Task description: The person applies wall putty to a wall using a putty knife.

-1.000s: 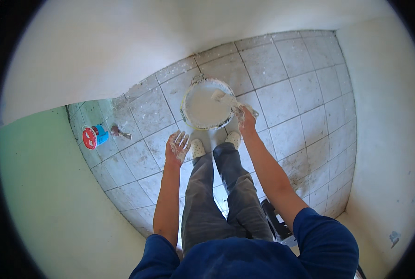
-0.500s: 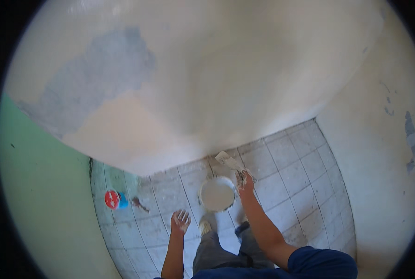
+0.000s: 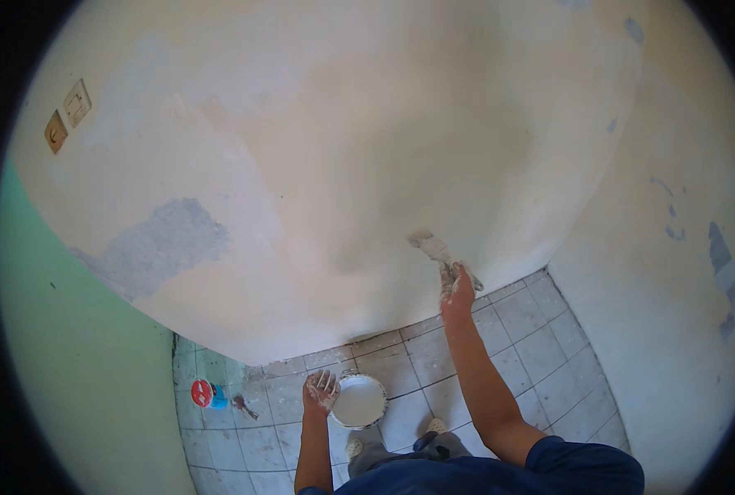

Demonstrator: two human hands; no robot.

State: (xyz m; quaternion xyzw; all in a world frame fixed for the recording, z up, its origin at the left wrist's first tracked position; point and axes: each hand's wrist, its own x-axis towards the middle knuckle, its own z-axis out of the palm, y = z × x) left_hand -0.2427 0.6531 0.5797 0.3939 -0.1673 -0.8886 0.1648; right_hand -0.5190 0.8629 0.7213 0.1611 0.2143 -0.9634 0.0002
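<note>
Head view: the right hand (image 3: 456,290) is closed around the handle of a flat brush (image 3: 436,249), fingers wrapped on it and streaked with pale coating. The brush points up and to the left, away from the wrist, its head in front of the pale wall (image 3: 367,157); whether the bristles touch the wall cannot be told. The right arm stretches forward, a dark blue sleeve (image 3: 586,464) at its upper end.

The left hand (image 3: 321,393) is loosely spread, its fingers a little parted and slightly bent, with whitish smears on them. It appears just beside the left edge of a round bucket (image 3: 385,403), which stands on the tiled floor (image 3: 511,346) and holds a whitish liquid (image 3: 359,403). The bucket's rim is stained with dark marks. Near it, at the lower edge, are light-coloured shoes (image 3: 436,425) with dark dots, below grey trousers (image 3: 371,460).

Farther left on the floor stands a blue container (image 3: 220,398) with a red top, and just beside it lies a small tool (image 3: 244,407) with a dark reddish end. The pale wall carries a ragged grey patch (image 3: 169,245) and two wall plates (image 3: 77,103) at upper left. A green wall (image 3: 79,355) rises at left; the right-hand wall (image 3: 631,289) shows grey bare spots (image 3: 723,266).
</note>
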